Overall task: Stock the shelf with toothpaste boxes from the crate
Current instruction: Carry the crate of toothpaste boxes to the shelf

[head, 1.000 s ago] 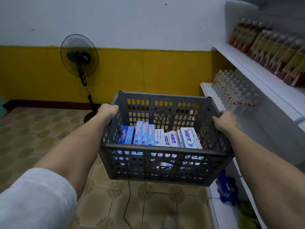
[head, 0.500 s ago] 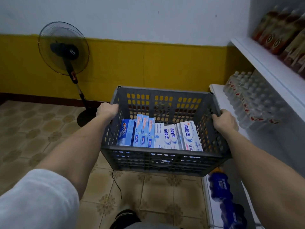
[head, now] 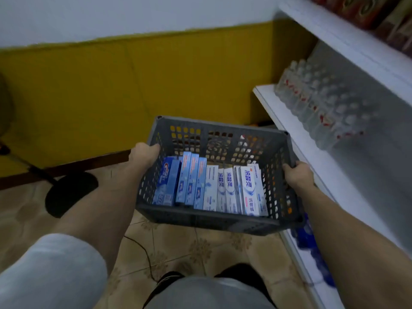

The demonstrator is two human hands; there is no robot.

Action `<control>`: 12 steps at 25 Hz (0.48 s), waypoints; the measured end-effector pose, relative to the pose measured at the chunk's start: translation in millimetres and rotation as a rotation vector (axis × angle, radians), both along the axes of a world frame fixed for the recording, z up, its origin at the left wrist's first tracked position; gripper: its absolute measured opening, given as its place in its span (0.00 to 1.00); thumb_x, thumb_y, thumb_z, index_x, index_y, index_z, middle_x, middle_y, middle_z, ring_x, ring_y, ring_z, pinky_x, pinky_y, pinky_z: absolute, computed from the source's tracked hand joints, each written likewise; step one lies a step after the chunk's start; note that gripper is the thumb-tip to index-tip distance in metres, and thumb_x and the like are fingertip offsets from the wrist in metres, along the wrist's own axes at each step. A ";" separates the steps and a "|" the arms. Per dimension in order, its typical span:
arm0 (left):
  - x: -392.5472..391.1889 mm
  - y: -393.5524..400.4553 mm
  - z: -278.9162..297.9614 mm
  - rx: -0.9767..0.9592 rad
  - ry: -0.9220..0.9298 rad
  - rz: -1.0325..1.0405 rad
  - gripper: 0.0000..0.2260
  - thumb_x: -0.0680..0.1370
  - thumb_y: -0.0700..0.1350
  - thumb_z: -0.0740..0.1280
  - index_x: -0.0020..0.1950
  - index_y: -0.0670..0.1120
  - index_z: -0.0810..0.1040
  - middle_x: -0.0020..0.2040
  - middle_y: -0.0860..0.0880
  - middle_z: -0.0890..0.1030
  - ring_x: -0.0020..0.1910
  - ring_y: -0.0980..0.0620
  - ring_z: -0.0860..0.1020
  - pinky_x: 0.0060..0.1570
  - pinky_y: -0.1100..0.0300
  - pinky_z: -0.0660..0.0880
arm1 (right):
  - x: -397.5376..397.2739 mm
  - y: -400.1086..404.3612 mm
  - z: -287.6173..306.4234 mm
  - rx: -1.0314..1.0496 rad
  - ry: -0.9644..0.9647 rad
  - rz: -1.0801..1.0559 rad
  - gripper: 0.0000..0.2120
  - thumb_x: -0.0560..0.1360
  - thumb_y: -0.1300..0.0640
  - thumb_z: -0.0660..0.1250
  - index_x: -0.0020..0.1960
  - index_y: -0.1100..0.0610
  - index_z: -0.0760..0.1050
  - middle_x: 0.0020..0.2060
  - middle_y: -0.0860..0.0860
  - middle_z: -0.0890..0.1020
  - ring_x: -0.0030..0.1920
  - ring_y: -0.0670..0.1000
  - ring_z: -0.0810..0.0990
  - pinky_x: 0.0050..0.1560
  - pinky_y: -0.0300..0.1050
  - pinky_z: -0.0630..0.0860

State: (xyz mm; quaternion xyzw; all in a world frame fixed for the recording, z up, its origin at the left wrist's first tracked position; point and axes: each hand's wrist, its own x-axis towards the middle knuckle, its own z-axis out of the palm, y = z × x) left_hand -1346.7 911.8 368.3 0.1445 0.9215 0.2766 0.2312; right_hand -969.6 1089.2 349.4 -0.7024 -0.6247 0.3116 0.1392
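Observation:
I hold a grey perforated plastic crate (head: pixel 211 220) off the floor in front of me. My left hand (head: pixel 142 153) grips its left rim and my right hand (head: pixel 297 175) grips its right rim. Inside stand several toothpaste boxes (head: pixel 209 185) in a row, blue ones on the left and white ones on the right. The white shelf unit (head: pixel 312 157) runs along my right side, its middle board just beyond the crate's right edge.
Packs of clear bottles (head: pixel 323 101) fill the middle shelf, brown packs (head: pixel 365 12) the upper one, blue bottles (head: pixel 312 248) the bottom one. A fan's black base (head: pixel 71 192) and a cable (head: pixel 142 253) lie on the tiled floor at left. My feet show below.
The crate has moved right and lower, close beside the shelf, and my view has tilted down. Both hands keep their grip on the rims.

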 end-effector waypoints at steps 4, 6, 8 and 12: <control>-17.3 105.0 -17.7 -0.050 0.007 -0.236 0.20 0.78 0.57 0.62 0.52 0.39 0.75 0.46 0.40 0.81 0.44 0.40 0.81 0.42 0.51 0.78 | 10.1 14.5 -37.8 -0.104 0.029 -0.248 0.16 0.77 0.50 0.64 0.52 0.63 0.79 0.46 0.63 0.83 0.48 0.62 0.82 0.48 0.49 0.76; -13.8 156.6 -36.7 -0.094 -0.025 -0.316 0.19 0.78 0.57 0.62 0.52 0.40 0.74 0.47 0.39 0.81 0.45 0.39 0.81 0.42 0.52 0.78 | 18.9 25.4 -59.2 -0.135 0.024 -0.354 0.16 0.79 0.51 0.63 0.53 0.65 0.78 0.49 0.64 0.82 0.50 0.62 0.81 0.47 0.48 0.75; -7.6 203.4 -61.3 -0.130 -0.076 -0.387 0.21 0.77 0.58 0.64 0.52 0.40 0.74 0.50 0.39 0.81 0.47 0.38 0.81 0.46 0.50 0.80 | 27.6 34.7 -84.3 -0.199 0.034 -0.448 0.17 0.79 0.51 0.63 0.56 0.66 0.77 0.52 0.64 0.82 0.52 0.63 0.81 0.47 0.48 0.75; 11.3 284.4 -125.2 -0.270 -0.120 -0.491 0.28 0.75 0.60 0.65 0.64 0.40 0.75 0.58 0.39 0.80 0.54 0.38 0.79 0.54 0.47 0.78 | 42.8 43.7 -137.4 -0.302 0.053 -0.644 0.20 0.79 0.49 0.62 0.57 0.66 0.76 0.53 0.64 0.81 0.53 0.66 0.79 0.51 0.54 0.76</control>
